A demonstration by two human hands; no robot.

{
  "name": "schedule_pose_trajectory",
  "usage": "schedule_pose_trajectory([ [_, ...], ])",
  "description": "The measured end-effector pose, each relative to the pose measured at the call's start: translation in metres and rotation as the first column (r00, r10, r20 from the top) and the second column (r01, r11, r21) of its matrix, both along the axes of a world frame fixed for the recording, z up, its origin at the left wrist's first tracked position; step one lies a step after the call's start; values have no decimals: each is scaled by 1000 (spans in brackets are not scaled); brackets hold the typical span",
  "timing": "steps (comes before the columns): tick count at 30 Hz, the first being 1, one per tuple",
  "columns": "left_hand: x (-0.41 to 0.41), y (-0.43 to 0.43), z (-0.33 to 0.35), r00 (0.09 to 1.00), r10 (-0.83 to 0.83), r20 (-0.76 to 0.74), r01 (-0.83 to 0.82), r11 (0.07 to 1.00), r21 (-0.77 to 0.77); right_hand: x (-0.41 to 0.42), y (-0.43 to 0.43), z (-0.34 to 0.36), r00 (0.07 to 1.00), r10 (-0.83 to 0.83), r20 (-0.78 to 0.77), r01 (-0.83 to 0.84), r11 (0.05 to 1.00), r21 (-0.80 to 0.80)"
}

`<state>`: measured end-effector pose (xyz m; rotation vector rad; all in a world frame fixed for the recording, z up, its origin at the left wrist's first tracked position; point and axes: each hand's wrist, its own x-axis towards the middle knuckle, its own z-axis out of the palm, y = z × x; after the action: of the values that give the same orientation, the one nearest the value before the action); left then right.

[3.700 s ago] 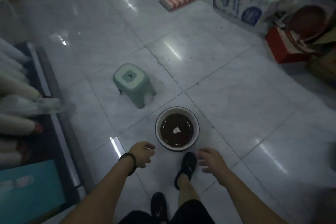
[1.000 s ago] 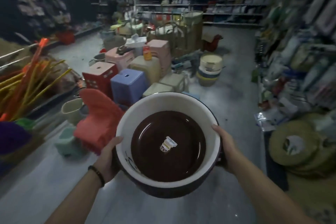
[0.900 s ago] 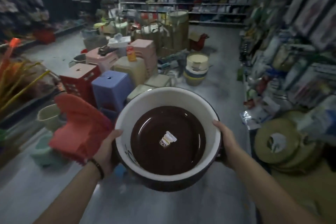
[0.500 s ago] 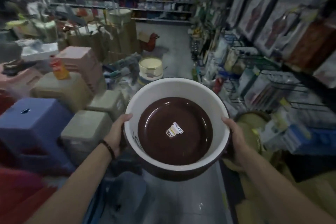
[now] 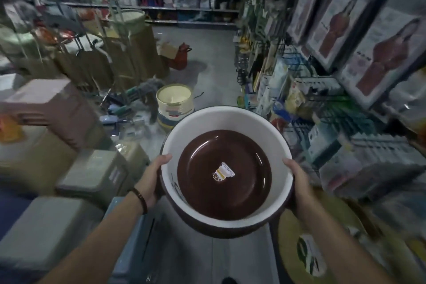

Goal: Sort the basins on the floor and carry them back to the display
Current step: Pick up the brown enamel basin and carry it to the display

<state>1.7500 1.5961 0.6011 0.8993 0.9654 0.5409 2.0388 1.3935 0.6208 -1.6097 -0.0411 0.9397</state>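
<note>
Basin point(image 5: 227, 168) in mid-air above shop floor point(image 5: 214, 74), left hand point(image 5: 151, 182) and right hand point(image 5: 299, 189) each curled round opposite sides of rim; looks light, stiff, glossy and likely slippery, so best held under rim lip, both sides.

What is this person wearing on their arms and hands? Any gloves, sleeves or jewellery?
No gloves: the left hand and right hand are bare. The left forearm and right forearm show no sleeve. The only thing worn is a thin dark bracelet around the left wrist, seemingly beaded or braided.
</note>
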Motion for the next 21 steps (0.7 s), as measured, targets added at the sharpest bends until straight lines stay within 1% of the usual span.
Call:
schedule_pose_trajectory([
  [3,39,51,-2,998,55,-32,-56,998,-40,50,69,4,999,32,-28,-32,999,5],
  [7,73,118,-11,993,112,25,-109,990,-85,97,160,-5,994,76,-82,-73,996,43],
  [10,94,182,-26,988,157,-4,-156,984,-83,126,233,-17,986,125,-113,-118,991,69],
  [14,126,279,-47,985,174,0,-174,983,-61,161,340,-24,981,167,-98,-160,984,79],
  [15,133,306,-52,985,175,-2,-175,983,-62,170,367,-26,983,158,-96,-154,987,56],
  [17,149,356,-56,986,166,-11,-166,982,-90,188,417,-27,985,145,-96,-142,989,40],
  [19,166,402,-57,986,165,-11,-165,979,-124,207,464,-25,978,182,-99,-176,982,63],
  [21,186,446,-58,984,180,3,-178,974,-139,228,509,-25,979,193,-71,-189,980,59],
])
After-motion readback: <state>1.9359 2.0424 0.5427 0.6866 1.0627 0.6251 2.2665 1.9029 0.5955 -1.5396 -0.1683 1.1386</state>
